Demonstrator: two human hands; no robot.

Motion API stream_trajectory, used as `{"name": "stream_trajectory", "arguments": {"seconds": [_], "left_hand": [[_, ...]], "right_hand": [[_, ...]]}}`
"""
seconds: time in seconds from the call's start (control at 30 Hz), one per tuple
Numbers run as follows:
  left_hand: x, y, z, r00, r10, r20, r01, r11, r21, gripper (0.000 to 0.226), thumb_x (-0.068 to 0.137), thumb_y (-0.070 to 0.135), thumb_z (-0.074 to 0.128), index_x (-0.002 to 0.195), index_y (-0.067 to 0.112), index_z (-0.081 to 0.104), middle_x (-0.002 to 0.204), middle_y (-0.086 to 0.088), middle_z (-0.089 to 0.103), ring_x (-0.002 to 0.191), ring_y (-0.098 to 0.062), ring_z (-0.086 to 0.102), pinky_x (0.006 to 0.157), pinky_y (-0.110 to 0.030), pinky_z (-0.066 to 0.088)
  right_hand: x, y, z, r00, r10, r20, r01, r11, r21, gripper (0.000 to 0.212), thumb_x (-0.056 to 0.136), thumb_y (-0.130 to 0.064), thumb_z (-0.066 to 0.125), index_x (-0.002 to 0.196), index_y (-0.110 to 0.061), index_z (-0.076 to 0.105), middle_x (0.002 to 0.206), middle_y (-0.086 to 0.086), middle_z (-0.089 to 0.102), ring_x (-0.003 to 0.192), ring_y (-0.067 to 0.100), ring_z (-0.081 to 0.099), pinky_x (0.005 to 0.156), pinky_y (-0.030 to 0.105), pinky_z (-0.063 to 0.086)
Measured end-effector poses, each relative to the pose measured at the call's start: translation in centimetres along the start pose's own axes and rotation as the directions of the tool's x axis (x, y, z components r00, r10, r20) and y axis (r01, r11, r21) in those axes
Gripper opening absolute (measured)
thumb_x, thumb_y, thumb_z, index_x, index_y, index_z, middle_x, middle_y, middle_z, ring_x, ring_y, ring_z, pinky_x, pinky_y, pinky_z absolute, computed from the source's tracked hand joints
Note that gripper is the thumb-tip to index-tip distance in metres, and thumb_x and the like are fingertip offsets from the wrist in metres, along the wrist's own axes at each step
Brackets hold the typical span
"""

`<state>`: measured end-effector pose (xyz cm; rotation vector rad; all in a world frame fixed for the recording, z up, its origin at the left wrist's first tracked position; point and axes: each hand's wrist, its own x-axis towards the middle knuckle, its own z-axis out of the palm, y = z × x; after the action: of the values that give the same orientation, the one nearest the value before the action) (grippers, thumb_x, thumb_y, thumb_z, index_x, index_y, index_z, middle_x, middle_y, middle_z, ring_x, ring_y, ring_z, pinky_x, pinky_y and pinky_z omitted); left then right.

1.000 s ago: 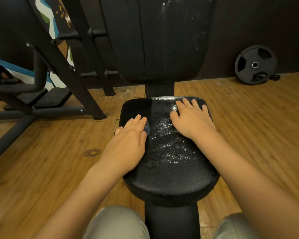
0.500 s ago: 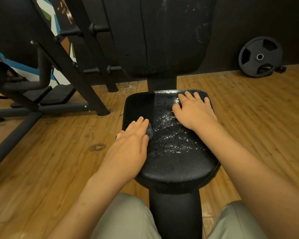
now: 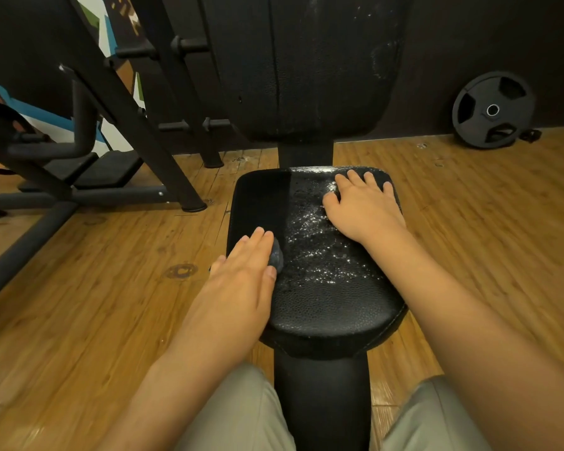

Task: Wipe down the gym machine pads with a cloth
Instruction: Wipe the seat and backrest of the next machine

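Observation:
A black textured seat pad (image 3: 323,307) lies in front of me, its right half speckled with wet droplets, its left strip dark and dry-looking. My left hand (image 3: 241,275) lies flat with straight fingers on the pad's left edge, pressing a small dark blue-grey cloth (image 3: 276,257) that peeks out beside my index finger. My right hand (image 3: 362,206) rests flat on the pad's far right corner, fingers spread, holding nothing. The upright black back pad (image 3: 306,66) rises behind the seat, with faint white smears.
Black machine frame bars (image 3: 134,125) and a footplate (image 3: 105,170) stand at the left on the wooden floor (image 3: 111,304). A black weight plate (image 3: 492,110) leans against the dark wall at the right. My knees in grey trousers flank the seat post (image 3: 323,402).
My left hand with the cloth has slid a little toward me along the pad's left side. The right hand stays on the far right corner. The camera has shifted slightly.

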<state>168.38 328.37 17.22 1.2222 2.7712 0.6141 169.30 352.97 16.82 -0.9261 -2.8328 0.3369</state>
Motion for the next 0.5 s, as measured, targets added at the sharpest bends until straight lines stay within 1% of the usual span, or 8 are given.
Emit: {"name": "stream_trajectory", "arguments": {"seconds": [0.07,0.17,0.23,0.27,0.33,0.43,0.5], "left_hand": [[1.1,0.0,-0.2,1.0,-0.006,0.028,0.006,1.0,0.004,0.054,0.11,0.03,0.025,0.162,0.027,0.011,0.169,0.011,0.01,0.155,-0.005,0.004,0.123,-0.029,-0.001],[3.5,0.0,-0.2,0.999,-0.003,0.041,-0.001,0.996,0.092,0.054,0.11,0.034,0.023,0.162,0.025,0.014,0.17,0.007,0.011,0.156,-0.009,0.007,0.123,-0.042,-0.008],[4.0,0.0,0.1,0.999,-0.009,0.034,0.004,0.989,0.151,0.054,0.11,0.035,0.022,0.162,0.025,0.014,0.17,0.006,0.012,0.156,-0.011,0.009,0.123,-0.048,-0.008],[3.8,0.1,0.2,0.999,-0.012,0.031,0.007,0.987,0.159,0.054,0.11,0.035,0.021,0.162,0.025,0.013,0.17,0.006,0.012,0.156,-0.01,0.008,0.123,-0.047,-0.008],[2.5,0.0,0.5,1.0,-0.017,0.025,0.013,0.989,0.15,0.057,0.107,0.039,0.011,0.163,0.026,0.009,0.17,0.008,0.01,0.156,-0.008,0.006,0.123,-0.043,-0.009],[-0.2,0.3,0.5,1.0,-0.003,-0.002,0.003,0.991,0.137,0.078,0.088,0.051,-0.006,0.162,0.029,0.007,0.169,0.012,0.007,0.155,-0.005,0.006,0.119,-0.034,-0.015],[-1.5,0.6,0.5,1.0,-0.01,0.002,0.009,0.989,0.147,0.083,0.084,0.053,-0.011,0.162,0.03,0.006,0.168,0.014,0.005,0.154,-0.003,0.006,0.115,-0.03,-0.018]], "right_hand": [[0.0,0.0,0.1,1.0,0.002,0.001,-0.002,1.0,-0.001,0.062,0.107,-0.045,0.022,0.164,-0.02,0.02,0.172,0.004,0.012,0.158,0.03,0.005,0.127,0.054,0.003],[0.0,0.0,0.0,1.0,0.0,0.005,0.0,1.0,-0.001,0.062,0.107,-0.045,0.022,0.164,-0.02,0.02,0.172,0.005,0.012,0.158,0.03,0.005,0.127,0.054,0.003],[0.0,-0.1,0.0,1.0,-0.001,0.0,0.001,1.0,0.002,0.062,0.107,-0.045,0.022,0.163,-0.02,0.021,0.172,0.005,0.012,0.158,0.03,0.005,0.127,0.054,0.003],[0.0,0.0,0.0,1.0,-0.002,-0.001,0.002,1.0,0.003,0.062,0.107,-0.045,0.022,0.163,-0.019,0.021,0.171,0.005,0.012,0.158,0.03,0.006,0.126,0.054,0.003],[0.0,0.0,0.0,1.0,-0.002,-0.001,0.002,1.0,0.004,0.062,0.107,-0.045,0.023,0.163,-0.019,0.021,0.171,0.005,0.013,0.158,0.03,0.006,0.126,0.055,0.003],[0.1,0.1,0.0,1.0,0.001,0.0,-0.001,1.0,-0.001,0.062,0.107,-0.045,0.022,0.163,-0.02,0.021,0.171,0.004,0.012,0.158,0.03,0.006,0.126,0.055,0.003],[0.1,0.0,0.0,1.0,0.002,0.004,-0.002,1.0,-0.007,0.062,0.107,-0.045,0.022,0.164,-0.02,0.02,0.172,0.005,0.012,0.158,0.03,0.005,0.126,0.055,0.003]]}}
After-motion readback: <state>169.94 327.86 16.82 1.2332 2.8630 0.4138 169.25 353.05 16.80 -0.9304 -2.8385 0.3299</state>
